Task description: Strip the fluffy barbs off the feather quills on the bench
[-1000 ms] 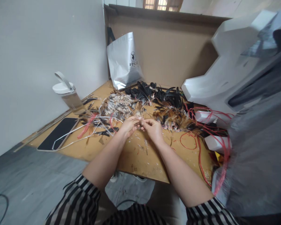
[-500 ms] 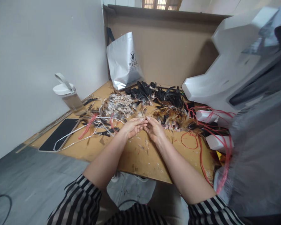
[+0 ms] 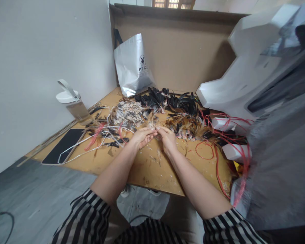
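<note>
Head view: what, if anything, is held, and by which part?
Cannot tell: left hand and right hand are close together by a pale feather tuft; anything pinched there is too small to see.

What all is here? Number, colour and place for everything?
feathers: many, black, brown, pale; mid-table
twine: several strands, red, right
strips: several, white, left
phone or tablet: one, black, left
bottle: one, white-lidded, left
PPGZ bag: one, silver, back left
cardboard panel: one, brown, behind table
angular panel: one, white, right
table: one, tan, centre
wall: one, pale, left
floor: one, grey, below
left grip: one, bare, centre
right grip: one, bare, centre
sleeves: two, black-grey striped, bottom
</note>
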A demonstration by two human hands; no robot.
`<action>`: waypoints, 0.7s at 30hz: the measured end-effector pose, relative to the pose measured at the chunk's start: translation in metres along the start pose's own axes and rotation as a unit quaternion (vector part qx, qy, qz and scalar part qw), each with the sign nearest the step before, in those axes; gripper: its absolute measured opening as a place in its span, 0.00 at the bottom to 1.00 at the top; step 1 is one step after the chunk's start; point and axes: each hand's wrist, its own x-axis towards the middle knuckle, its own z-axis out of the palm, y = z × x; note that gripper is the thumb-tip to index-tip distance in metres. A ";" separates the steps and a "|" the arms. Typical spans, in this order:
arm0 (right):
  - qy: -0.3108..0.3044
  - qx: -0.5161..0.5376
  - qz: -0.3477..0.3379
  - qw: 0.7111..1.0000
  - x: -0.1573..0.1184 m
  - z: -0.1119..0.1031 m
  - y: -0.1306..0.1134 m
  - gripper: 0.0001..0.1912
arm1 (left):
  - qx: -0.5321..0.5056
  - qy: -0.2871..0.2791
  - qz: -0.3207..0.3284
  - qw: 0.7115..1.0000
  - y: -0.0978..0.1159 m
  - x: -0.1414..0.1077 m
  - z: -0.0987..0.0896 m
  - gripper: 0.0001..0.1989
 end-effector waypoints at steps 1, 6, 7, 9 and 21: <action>0.008 -0.027 -0.023 0.999 0.000 0.000 0.000 0.14 | 0.002 0.000 0.002 1.000 0.000 0.000 0.000 0.04; 0.016 -0.132 -0.143 0.981 0.004 -0.004 0.003 0.10 | 0.020 0.002 0.014 1.000 -0.001 0.000 -0.001 0.03; 0.015 -0.137 -0.155 0.978 0.005 -0.005 0.004 0.09 | 0.027 0.005 0.017 0.999 -0.001 0.000 -0.001 0.03; 0.018 -0.132 -0.155 0.979 0.007 -0.005 0.005 0.09 | 0.041 0.008 0.026 0.999 -0.002 0.000 -0.001 0.01; 0.030 -0.024 -0.017 0.999 0.005 -0.007 -0.008 0.13 | 0.107 0.031 0.060 0.992 -0.003 0.000 0.001 0.04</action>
